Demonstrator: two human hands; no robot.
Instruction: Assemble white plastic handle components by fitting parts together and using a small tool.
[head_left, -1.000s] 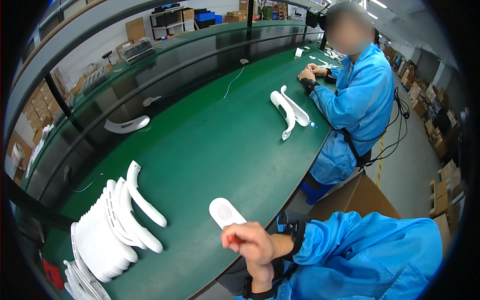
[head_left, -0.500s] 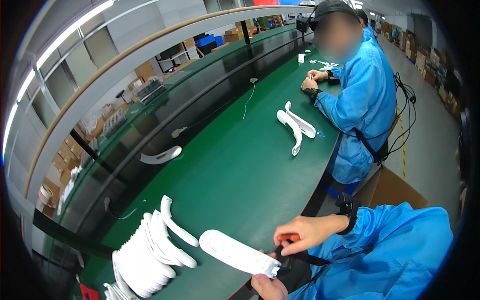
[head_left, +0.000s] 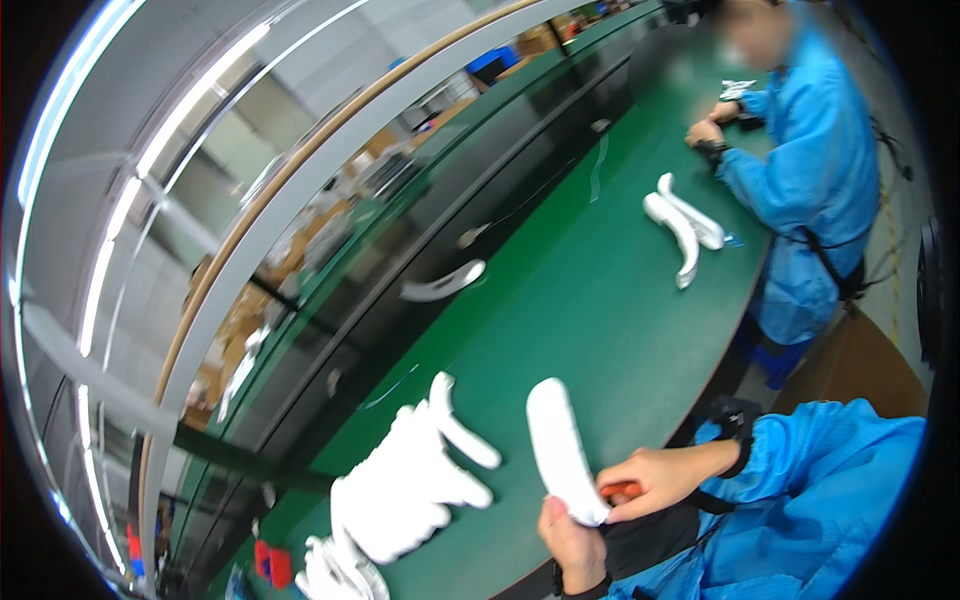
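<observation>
My left hand (head_left: 575, 545) is closed around the lower end of a curved white plastic shell (head_left: 556, 440), which points up and away over the bench edge. In my right hand (head_left: 665, 482) is a small tool with an orange-red handle (head_left: 622, 491), held right beside the shell's lower end. The tool's working end is hidden, so its kind cannot be told. To the left lies a dense pile of similar white shells (head_left: 390, 500), with one shell (head_left: 465, 432) resting apart along its right side.
The green bench (head_left: 590, 330) runs away to the far right. Two white curved parts (head_left: 685, 235) lie farther along it, near a co-worker in blue (head_left: 820, 190). Another white piece (head_left: 445, 283) sits by the dark back rail. A red object (head_left: 272, 563) stands at lower left.
The view has turned, shifting the scene to the right. The white shell now stands more upright, its outer curved side showing. My right hand with the orange-red tool has come closer to its lower end.
</observation>
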